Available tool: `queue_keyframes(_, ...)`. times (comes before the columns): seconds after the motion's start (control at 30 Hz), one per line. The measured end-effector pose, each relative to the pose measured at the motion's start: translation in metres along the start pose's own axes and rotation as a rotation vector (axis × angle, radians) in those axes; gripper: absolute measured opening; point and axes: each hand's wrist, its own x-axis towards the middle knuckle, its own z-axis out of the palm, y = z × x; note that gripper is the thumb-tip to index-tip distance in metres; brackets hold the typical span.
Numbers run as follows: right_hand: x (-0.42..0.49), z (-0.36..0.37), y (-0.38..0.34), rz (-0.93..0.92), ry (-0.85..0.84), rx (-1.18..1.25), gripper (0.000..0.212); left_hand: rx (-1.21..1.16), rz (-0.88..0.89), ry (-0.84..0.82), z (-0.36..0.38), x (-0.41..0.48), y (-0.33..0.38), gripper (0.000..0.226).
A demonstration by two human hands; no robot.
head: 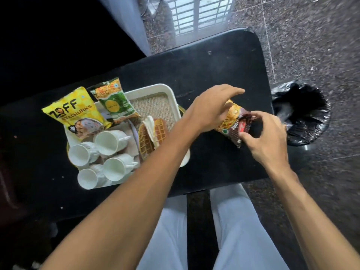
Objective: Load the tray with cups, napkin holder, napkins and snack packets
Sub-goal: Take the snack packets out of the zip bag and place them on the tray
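Note:
A cream tray lies on the black table. In it stand several white cups, a yellow lattice napkin holder with white napkins, a yellow snack packet and a green one. To the right of the tray, a brown and yellow snack packet sits over the table. My left hand grips its far end, and my right hand pinches its near end.
A bin lined with a black bag stands on the floor just past the table's right edge. My legs in white trousers are below the table's near edge. The floor is dark speckled stone.

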Motion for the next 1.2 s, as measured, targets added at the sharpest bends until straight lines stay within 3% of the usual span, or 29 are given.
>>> queue_keyframes(0.1, 0.003, 0.002, 0.008, -0.025, -0.032, -0.007, 0.060, 0.180, 0.002, -0.230, 0.003, 0.027, 0.003, 0.050)
queue_keyframes(0.2, 0.005, 0.003, 0.006, -0.022, -0.036, 0.037, 0.061, 0.291, 0.003, -0.352, 0.005, 0.037, 0.006, 0.058)
queue_keyframes(0.47, 0.013, 0.004, -0.002, -0.095, -0.059, -0.068, 0.066, 0.406, -0.105, -0.450, 0.013, 0.038, 0.005, 0.067)
queue_keyframes(0.67, 0.020, 0.005, 0.005, -0.158, -0.084, -0.130, 0.067, 0.459, -0.162, -0.392, 0.017, 0.038, 0.006, 0.073)
queue_keyframes(0.83, 0.018, 0.003, 0.001, -0.215, -0.041, -0.058, 0.067, 0.272, -0.292, -0.272, 0.015, 0.026, 0.001, 0.067)
queue_keyframes(1.0, 0.014, 0.011, -0.009, -0.014, 0.029, 0.265, 0.077, 0.049, -0.397, -0.086, 0.008, -0.006, -0.015, 0.045)
queue_keyframes(1.1, 0.013, 0.015, -0.018, 0.176, -0.048, 0.494, 0.086, -0.117, -0.485, 0.011, 0.000, -0.024, -0.017, 0.048)
queue_keyframes(1.2, 0.010, 0.020, -0.031, 0.189, -0.133, 0.606, 0.081, -0.190, -0.520, 0.101, -0.006, -0.038, -0.020, 0.052)
